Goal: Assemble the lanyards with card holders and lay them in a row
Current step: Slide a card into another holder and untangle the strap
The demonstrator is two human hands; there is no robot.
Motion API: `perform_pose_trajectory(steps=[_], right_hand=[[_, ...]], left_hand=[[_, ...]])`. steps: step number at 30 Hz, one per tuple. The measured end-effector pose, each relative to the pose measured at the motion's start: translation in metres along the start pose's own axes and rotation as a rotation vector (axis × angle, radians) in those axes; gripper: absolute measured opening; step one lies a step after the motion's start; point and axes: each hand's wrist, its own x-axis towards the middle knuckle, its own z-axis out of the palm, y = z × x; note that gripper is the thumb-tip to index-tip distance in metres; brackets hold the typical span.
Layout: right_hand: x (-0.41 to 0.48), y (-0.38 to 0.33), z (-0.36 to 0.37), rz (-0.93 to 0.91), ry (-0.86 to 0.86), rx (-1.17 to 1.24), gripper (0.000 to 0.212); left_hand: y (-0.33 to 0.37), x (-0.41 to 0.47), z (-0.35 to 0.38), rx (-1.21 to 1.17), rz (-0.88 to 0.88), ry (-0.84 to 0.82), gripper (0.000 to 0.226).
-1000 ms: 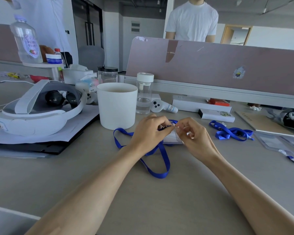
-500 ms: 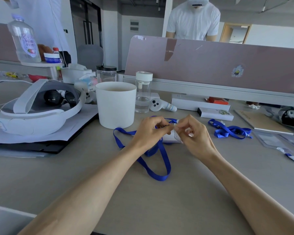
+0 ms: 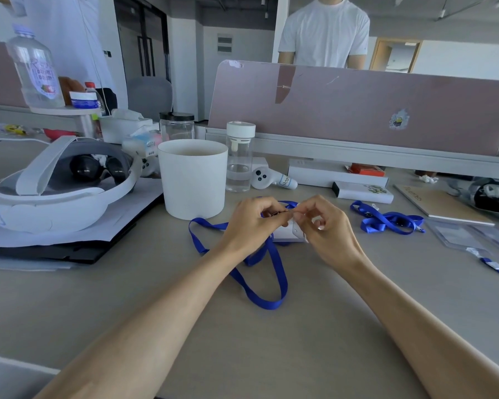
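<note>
The fastening step is judged to be in hand: a card holder (image 3: 289, 235) is being joined to the blue lanyard (image 3: 271, 301). The left hand (image 3: 251, 223) is curled, and the lanyard's small dark clip (image 3: 277, 213) is pinched between its thumb and fingertips. The top edge of the card holder is pinched by the right hand (image 3: 326, 228), whose remaining fingers are folded in. The two hands meet fingertip to fingertip just above the tabletop (image 3: 271, 358). The strap is looped beneath and behind the left hand, with its bend trailing towards the wearer. Whether the clip has passed through the holder's slot cannot be told, as the joint is hidden by the fingers.

Next, the clip would need to be threaded and closed, and the finished piece laid flat. A second lanyard (image 3: 392, 223) and spare card holders (image 3: 458, 235), not yet joined, lie beyond the right hand.
</note>
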Motion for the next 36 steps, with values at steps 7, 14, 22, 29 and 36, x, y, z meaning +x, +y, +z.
perform_pose_trajectory(steps=[7,14,22,29,36], right_hand=[[-0.0006,0.0039,0.0022,-0.039,0.013,-0.071,0.024],[0.0008,0.0071,0.0027,-0.059,0.032,-0.093,0.015],[-0.0006,0.0004,0.0009,-0.088,0.081,-0.071,0.018],[-0.0012,0.0081,0.0010,-0.100,0.026,-0.070,0.006],[-0.0018,0.0079,0.0003,-0.212,-0.030,-0.160,0.025]], left_hand=[[0.0010,0.0003,0.0017,-0.025,-0.040,-0.011,0.009],[0.0042,0.0007,0.0035,-0.129,-0.104,0.000,0.008],[0.0076,-0.0004,0.0051,-0.282,-0.207,0.025,0.011],[0.0049,0.0043,-0.0010,-0.305,-0.248,0.087,0.009],[0.0025,0.0050,-0.0046,-0.328,-0.257,0.134,0.012]])
